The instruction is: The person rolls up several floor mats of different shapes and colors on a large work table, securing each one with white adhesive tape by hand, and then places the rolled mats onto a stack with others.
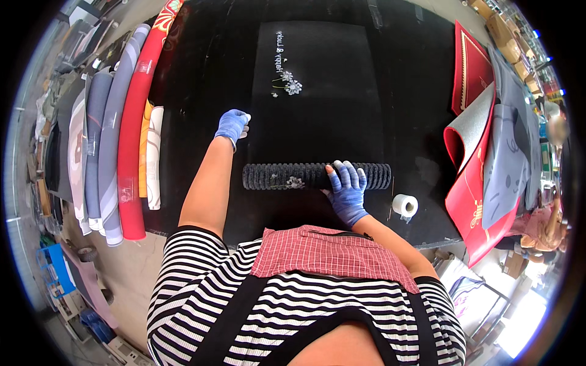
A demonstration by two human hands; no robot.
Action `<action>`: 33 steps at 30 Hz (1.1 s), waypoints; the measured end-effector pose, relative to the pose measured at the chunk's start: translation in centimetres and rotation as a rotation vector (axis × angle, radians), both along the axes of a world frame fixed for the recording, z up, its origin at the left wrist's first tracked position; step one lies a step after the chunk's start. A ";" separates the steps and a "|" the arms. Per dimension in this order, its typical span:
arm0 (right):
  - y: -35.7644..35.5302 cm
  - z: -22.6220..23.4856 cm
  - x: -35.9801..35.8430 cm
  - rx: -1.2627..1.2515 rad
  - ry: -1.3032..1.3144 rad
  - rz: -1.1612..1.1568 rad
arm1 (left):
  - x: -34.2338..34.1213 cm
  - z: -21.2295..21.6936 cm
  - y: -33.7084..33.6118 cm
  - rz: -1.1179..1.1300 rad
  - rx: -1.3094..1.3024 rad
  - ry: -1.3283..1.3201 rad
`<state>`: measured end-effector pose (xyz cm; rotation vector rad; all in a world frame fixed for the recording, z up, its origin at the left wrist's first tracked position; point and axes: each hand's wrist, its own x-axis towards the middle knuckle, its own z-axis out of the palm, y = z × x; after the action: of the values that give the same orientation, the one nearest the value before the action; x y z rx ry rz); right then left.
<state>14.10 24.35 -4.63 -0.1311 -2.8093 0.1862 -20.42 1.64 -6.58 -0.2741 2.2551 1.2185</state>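
A ribbed dark mat, rolled into a tube, lies crosswise on the black table before me. My right hand, in a blue glove with pale fingertips, is on the right half of this roll, its fingers bent over the top. A small white flower print shows on the roll's left part. My left hand, also gloved in blue, is closed above the table, left of and beyond the roll. Whatever its fingers may hold is hidden. Past the roll a flat black mat bears white lettering and flowers.
A white roll of tape stands right of the rolled mat. Along the table's left side lie several long rolls, among them a red roll and a grey-blue roll. Red mats and grey mats hang over the right edge.
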 end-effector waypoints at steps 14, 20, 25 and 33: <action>0.2 -0.4 0.3 -0.056 0.034 0.002 | -0.1 -3.1 -0.8 -0.311 -0.254 0.378; 0.2 -0.3 0.5 -0.026 0.026 -0.013 | 0.5 -1.7 0.1 -0.224 -0.216 0.284; 0.3 -0.5 0.5 0.000 0.074 -0.026 | 0.2 -1.4 0.3 -0.224 -0.205 0.232; 0.0 0.2 0.5 -0.090 0.050 0.003 | 1.1 1.5 -0.1 -0.368 -0.139 0.222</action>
<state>14.60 24.40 -4.41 -0.1411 -2.7525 0.3119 -19.35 1.50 -5.07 0.2296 2.4433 0.9380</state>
